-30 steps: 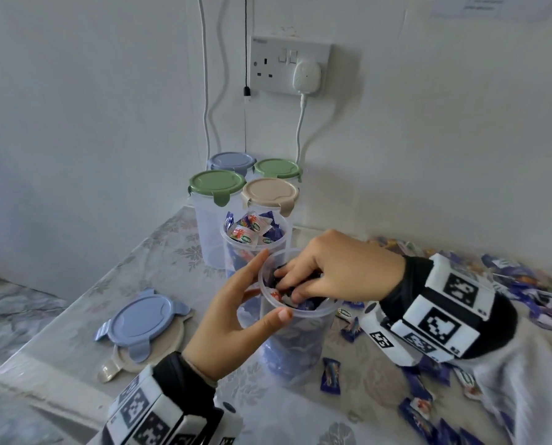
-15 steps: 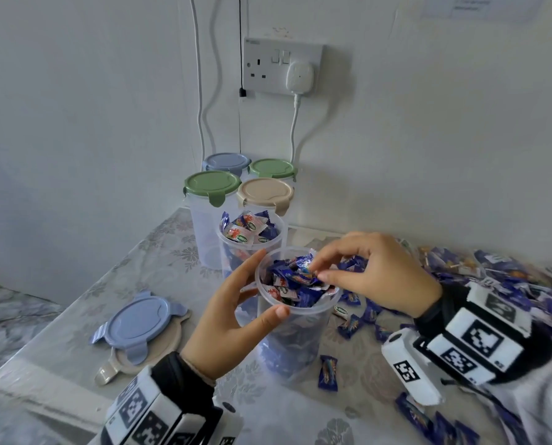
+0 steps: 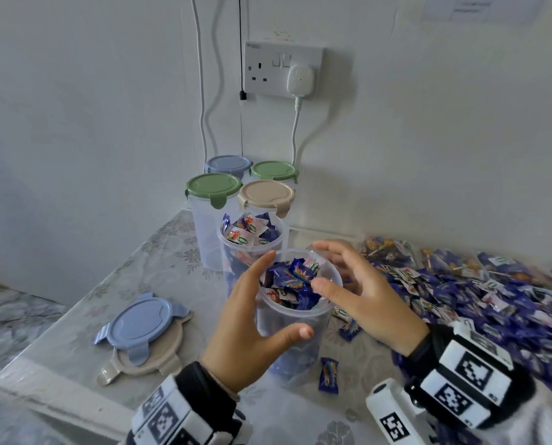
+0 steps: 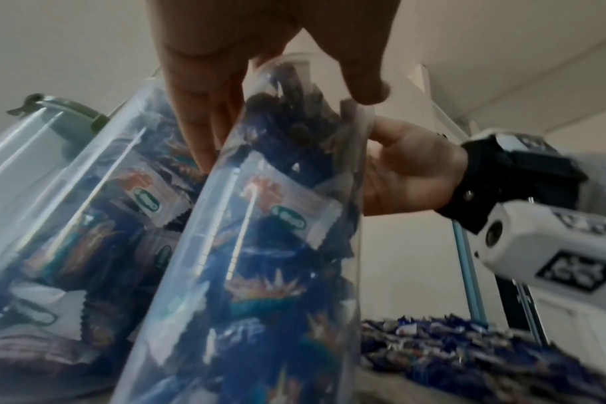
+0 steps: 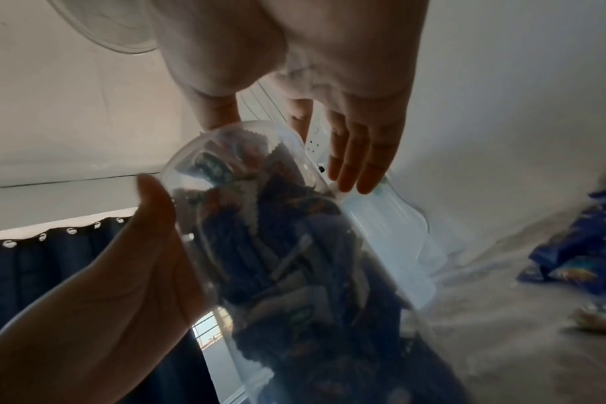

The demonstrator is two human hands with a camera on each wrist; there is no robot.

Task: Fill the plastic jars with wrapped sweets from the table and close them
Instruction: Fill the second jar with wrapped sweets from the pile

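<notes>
A clear plastic jar [image 3: 300, 354] stands lidless at the near middle of the table, filled to the rim with blue and white wrapped sweets [image 3: 295, 274]. My left hand [image 3: 287, 294] grips it, fingers behind and thumb in front; the left wrist view shows that left hand [image 4: 287, 128] around the jar [image 4: 260, 246]. My right hand [image 3: 324, 268] is spread and empty at the jar's right side, thumb by the rim. The right wrist view shows its straight fingers [image 5: 357, 164] beside the jar [image 5: 294, 259]. A second lidless jar [image 3: 252, 248], also full, stands just behind.
Several closed jars stand by the wall, with green [image 3: 213, 187], beige [image 3: 266, 194] and blue [image 3: 228, 163] lids. A blue lid [image 3: 139, 322] lies on a beige lid [image 3: 146, 361] at the left. A sweet pile [image 3: 461, 300] covers the right; one loose sweet [image 3: 329, 374] lies near.
My right hand has come out of the near jar's mouth, opened, and moved to the jar's right side. My left hand has kept its hold on the jar.
</notes>
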